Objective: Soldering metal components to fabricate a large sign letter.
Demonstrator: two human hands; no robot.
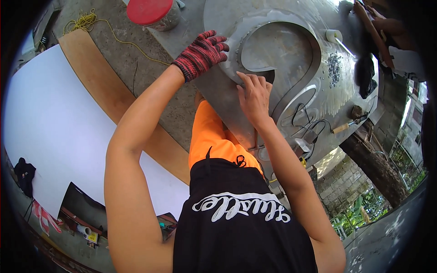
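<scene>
A curved grey metal shape with a raised strip wall (pixel 310 51) lies on a large metal sheet on a work surface (pixel 339 107). My left hand (pixel 202 55), in a red-and-black knitted glove, is at the shape's left side with its fingers spread; whether the fingertips touch metal is hard to tell. My bare right hand (pixel 252 95) is at the lower-left of the strip, fingers apart and slightly bent, apparently resting on the metal. Neither hand visibly holds anything. Below them are my orange shorts and black top.
A red-lidded bucket (pixel 148 13), yellow cord (pixel 79 22), wooden board (pixel 104 93) and white sheet (pixel 48 109) lie leftward. On the right are a white roll (pixel 333 36), a wood-handled tool (pixel 342 127), wires and black cloth (pixel 366 77). Another person's arms (pixel 382 36) reach in at upper right.
</scene>
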